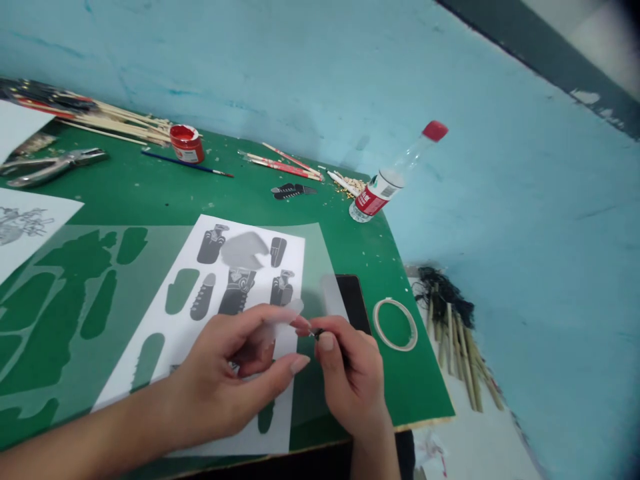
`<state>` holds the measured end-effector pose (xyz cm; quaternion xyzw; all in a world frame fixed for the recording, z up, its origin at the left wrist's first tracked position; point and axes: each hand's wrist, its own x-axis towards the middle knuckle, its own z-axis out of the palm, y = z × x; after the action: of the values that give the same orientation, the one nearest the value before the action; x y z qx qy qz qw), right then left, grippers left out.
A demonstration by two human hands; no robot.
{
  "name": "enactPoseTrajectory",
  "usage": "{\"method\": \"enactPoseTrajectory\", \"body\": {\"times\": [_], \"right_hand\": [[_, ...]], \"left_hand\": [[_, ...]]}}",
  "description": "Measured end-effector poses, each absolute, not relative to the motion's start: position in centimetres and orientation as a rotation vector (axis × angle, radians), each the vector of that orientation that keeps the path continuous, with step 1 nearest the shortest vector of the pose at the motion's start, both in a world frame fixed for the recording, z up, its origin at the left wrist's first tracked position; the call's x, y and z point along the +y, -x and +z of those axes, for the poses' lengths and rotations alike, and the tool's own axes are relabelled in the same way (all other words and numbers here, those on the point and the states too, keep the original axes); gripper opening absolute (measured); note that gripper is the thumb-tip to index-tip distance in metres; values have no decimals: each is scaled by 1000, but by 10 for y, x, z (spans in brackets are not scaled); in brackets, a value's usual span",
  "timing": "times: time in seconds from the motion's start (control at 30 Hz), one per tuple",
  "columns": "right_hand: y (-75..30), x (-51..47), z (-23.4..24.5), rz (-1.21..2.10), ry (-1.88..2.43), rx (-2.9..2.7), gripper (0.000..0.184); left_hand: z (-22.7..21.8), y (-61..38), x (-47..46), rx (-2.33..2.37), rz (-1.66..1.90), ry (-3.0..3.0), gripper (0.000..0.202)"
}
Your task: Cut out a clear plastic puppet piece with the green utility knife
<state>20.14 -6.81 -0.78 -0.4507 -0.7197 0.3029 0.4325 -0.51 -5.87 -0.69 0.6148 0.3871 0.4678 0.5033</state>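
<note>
My left hand [240,373] pinches a small translucent film piece [283,317] between thumb and fingers, just above a white printed sheet [200,313] with grey figure parts and cut-out holes. My right hand [350,373] is closed around a small dark tool [316,333] whose tip meets the film piece. Both hands hover over the green board [225,200] near its front right corner. A clear plastic sheet [75,313] lies under the printed sheet.
A tape ring [395,323] and a black phone [354,300] lie right of my hands. Farther back are a red paint pot [187,143], a brush [185,163], sticks [115,120], pliers [50,167], a tipped bottle [395,177]. Bamboo sticks [463,353] lie beyond the board's right edge.
</note>
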Motion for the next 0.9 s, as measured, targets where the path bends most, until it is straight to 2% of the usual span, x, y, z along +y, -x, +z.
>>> {"method": "enactPoseTrajectory", "body": {"times": [0.07,0.3,0.47,0.6,0.7,0.8,0.87,0.9], "right_hand": [[-199,-67,-6,737,1105,-1825,19],[-195,-63,-2,632,1112,-1887,18],[-200,-65,-6,644,1165,-1853,19],[-203,-69,-17,849,1233,-1462,34],[-204,-65,-23,1052,1198,-1099,47],[-204,-55,-21,1151,1131,-891,57],[-204,-48,-18,1165,1100,-842,59],[-205,-46,-17,1174,1088,-825,59]], "left_hand": [[-7,3,-58,953,1218,-1538,30],[-6,5,-53,1112,1283,-1670,14],[-8,4,-54,1154,1233,-1644,16],[-14,6,-54,1222,1160,-1573,13],[-13,9,-53,1255,1149,-1590,19],[-1,10,-63,929,1023,-1857,20],[9,6,-79,430,645,-2190,15],[12,4,-88,265,489,-2373,24]]}}
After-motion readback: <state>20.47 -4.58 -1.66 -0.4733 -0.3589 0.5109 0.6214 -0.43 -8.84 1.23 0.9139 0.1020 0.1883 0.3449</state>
